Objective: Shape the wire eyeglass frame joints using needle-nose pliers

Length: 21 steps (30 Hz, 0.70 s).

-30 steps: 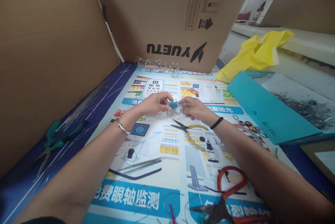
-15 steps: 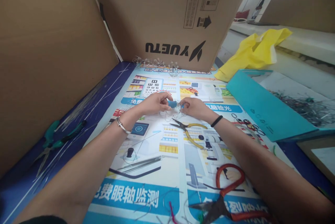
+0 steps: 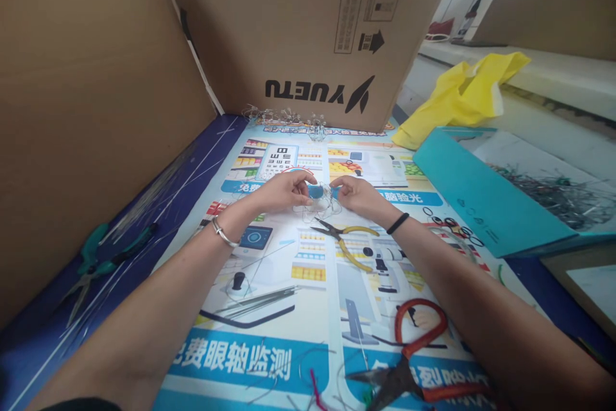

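Note:
Mid-table, a tangle of thin bent wire [image 3: 323, 201] lies between my two hands over the printed sheet. My left hand [image 3: 286, 192] curls at its left side, index finger stretched above and thumb against the lower fingers, gripping the wire. Opposite it, my right hand [image 3: 357, 194] pinches the wire's right side between thumb and fingertips. The strands are too fine to trace fully. Just below, yellow-handled pliers [image 3: 344, 238] lie with their jaws pointing left. Further toward me are red-handled cutters [image 3: 402, 372].
Cardboard walls [image 3: 308, 26] stand behind and left. Green-handled pliers [image 3: 96, 263] and straight wires lie at left. A turquoise box [image 3: 491, 199] of wire pieces and a yellow bag [image 3: 462, 97] are at right. Clear-beaded wire pieces [image 3: 315, 125] sit at the back; black rings [image 3: 452, 225] lie nearby.
My right hand has shifted slightly, opening a little more room between the hands, where the wire shows more. The left hand stays nearly in place. The view has moved slightly.

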Each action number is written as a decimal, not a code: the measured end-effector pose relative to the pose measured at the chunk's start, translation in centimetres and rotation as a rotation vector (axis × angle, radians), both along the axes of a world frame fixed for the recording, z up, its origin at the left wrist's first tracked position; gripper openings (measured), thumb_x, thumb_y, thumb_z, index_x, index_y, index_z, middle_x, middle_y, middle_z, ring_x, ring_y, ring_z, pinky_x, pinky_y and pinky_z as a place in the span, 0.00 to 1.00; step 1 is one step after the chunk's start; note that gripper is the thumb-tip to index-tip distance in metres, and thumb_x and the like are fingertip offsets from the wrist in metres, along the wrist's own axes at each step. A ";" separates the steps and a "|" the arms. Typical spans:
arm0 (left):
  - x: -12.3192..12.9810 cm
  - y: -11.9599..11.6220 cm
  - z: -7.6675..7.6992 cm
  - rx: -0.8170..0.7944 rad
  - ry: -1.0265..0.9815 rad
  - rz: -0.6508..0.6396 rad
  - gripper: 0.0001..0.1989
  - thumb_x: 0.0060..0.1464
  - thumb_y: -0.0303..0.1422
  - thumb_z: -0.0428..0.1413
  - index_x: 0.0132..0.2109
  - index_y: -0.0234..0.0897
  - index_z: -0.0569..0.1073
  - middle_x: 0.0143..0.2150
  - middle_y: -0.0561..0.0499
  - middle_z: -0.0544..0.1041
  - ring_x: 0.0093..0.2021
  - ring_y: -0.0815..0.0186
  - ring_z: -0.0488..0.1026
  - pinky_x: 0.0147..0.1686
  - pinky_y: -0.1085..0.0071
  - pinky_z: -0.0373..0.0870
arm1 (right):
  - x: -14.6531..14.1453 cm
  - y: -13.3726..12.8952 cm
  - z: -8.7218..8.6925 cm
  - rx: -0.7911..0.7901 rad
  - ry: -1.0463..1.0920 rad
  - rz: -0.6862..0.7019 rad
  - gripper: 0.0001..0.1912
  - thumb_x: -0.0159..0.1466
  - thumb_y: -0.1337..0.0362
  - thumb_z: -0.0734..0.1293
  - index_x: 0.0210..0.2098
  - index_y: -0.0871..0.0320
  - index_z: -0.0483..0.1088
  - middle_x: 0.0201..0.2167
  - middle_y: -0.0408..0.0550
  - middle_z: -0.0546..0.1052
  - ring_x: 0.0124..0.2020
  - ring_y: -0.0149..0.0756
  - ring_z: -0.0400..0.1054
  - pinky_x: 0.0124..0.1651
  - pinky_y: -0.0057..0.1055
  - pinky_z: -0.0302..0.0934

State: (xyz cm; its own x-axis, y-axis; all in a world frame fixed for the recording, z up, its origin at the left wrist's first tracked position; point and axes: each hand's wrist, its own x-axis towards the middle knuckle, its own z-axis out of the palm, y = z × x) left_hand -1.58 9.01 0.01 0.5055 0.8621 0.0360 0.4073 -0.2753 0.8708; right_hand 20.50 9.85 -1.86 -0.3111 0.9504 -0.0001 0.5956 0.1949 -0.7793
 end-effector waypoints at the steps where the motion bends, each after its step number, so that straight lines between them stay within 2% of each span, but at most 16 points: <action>1: 0.0 -0.1 0.2 0.003 0.014 0.000 0.21 0.43 0.31 0.61 0.46 0.35 0.69 0.30 0.53 0.72 0.30 0.69 0.69 0.31 0.72 0.64 | 0.0 -0.1 0.1 -0.017 0.012 -0.011 0.17 0.51 0.71 0.61 0.40 0.57 0.67 0.20 0.39 0.68 0.18 0.27 0.58 0.22 0.25 0.52; 5: -1.0 -0.3 1.7 0.072 0.143 -0.028 0.26 0.42 0.33 0.62 0.51 0.37 0.68 0.38 0.50 0.72 0.32 0.69 0.69 0.33 0.72 0.65 | 0.0 -0.2 0.1 -0.081 0.050 -0.055 0.19 0.51 0.71 0.61 0.42 0.58 0.65 0.21 0.39 0.67 0.16 0.26 0.58 0.18 0.24 0.49; 7: -2.1 -0.4 3.0 0.099 0.210 -0.062 0.29 0.43 0.34 0.62 0.54 0.39 0.66 0.44 0.48 0.72 0.34 0.69 0.69 0.33 0.71 0.66 | 0.0 -0.2 0.1 -0.093 0.056 -0.074 0.18 0.51 0.71 0.61 0.42 0.58 0.65 0.21 0.39 0.67 0.16 0.26 0.59 0.17 0.24 0.49; 9: -3.3 -0.6 4.4 0.124 0.268 -0.052 0.29 0.45 0.37 0.61 0.55 0.40 0.66 0.46 0.48 0.72 0.37 0.67 0.70 0.35 0.71 0.67 | -0.1 -0.2 0.1 -0.088 0.049 -0.095 0.18 0.51 0.71 0.61 0.42 0.58 0.65 0.21 0.38 0.67 0.17 0.26 0.59 0.18 0.23 0.50; 12: -4.8 -1.2 6.3 0.178 0.270 0.065 0.26 0.46 0.39 0.60 0.53 0.39 0.68 0.44 0.48 0.73 0.39 0.66 0.70 0.38 0.69 0.68 | -0.3 -0.4 0.2 -0.065 0.013 -0.129 0.17 0.50 0.72 0.61 0.41 0.58 0.66 0.20 0.38 0.67 0.17 0.26 0.60 0.20 0.23 0.51; 16: -5.4 -2.1 7.5 0.198 0.089 0.218 0.22 0.48 0.39 0.58 0.50 0.34 0.69 0.40 0.47 0.73 0.39 0.65 0.71 0.37 0.69 0.69 | -0.5 -0.5 0.3 -0.005 -0.054 -0.164 0.14 0.51 0.72 0.61 0.38 0.59 0.68 0.18 0.39 0.68 0.19 0.27 0.60 0.24 0.24 0.53; 18: -5.2 -2.4 7.9 0.181 0.085 0.233 0.20 0.49 0.39 0.58 0.48 0.34 0.70 0.37 0.48 0.73 0.36 0.67 0.71 0.35 0.70 0.70 | -0.5 -0.4 0.2 0.030 -0.085 -0.168 0.14 0.52 0.72 0.61 0.38 0.59 0.68 0.19 0.39 0.69 0.20 0.28 0.62 0.25 0.24 0.54; 21: -4.7 -2.7 8.8 0.187 0.215 0.185 0.17 0.48 0.39 0.57 0.43 0.34 0.72 0.33 0.50 0.73 0.32 0.69 0.70 0.32 0.71 0.68 | -0.4 -0.1 -0.2 0.073 -0.130 -0.168 0.13 0.54 0.72 0.61 0.38 0.59 0.69 0.21 0.41 0.72 0.24 0.30 0.64 0.28 0.25 0.56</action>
